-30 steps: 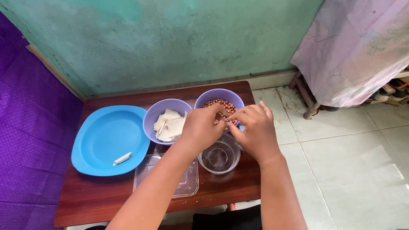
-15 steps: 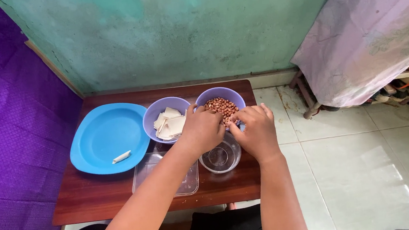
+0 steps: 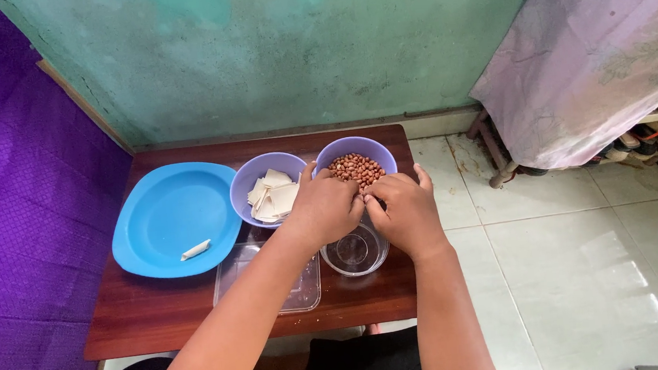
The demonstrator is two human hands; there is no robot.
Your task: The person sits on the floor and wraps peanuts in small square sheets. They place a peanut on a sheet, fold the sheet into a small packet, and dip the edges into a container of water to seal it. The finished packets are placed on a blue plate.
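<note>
Two hands meet right over your small clear glass bowl (image 3: 355, 252), your left hand (image 3: 326, 207) and right hand (image 3: 405, 212) curled fingertip to fingertip, whatever they pinch is hidden, just short of the purple bowl of peanuts (image 3: 357, 168), so you're probably mid-peeling.

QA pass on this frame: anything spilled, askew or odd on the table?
Nothing stands out. No spill on the wooden table. Peanuts stay inside their purple bowl, white squares inside the other purple bowl. One rolled white piece lies alone on the blue plate. Left hand and right hand meet over the clear glass bowl.
</note>
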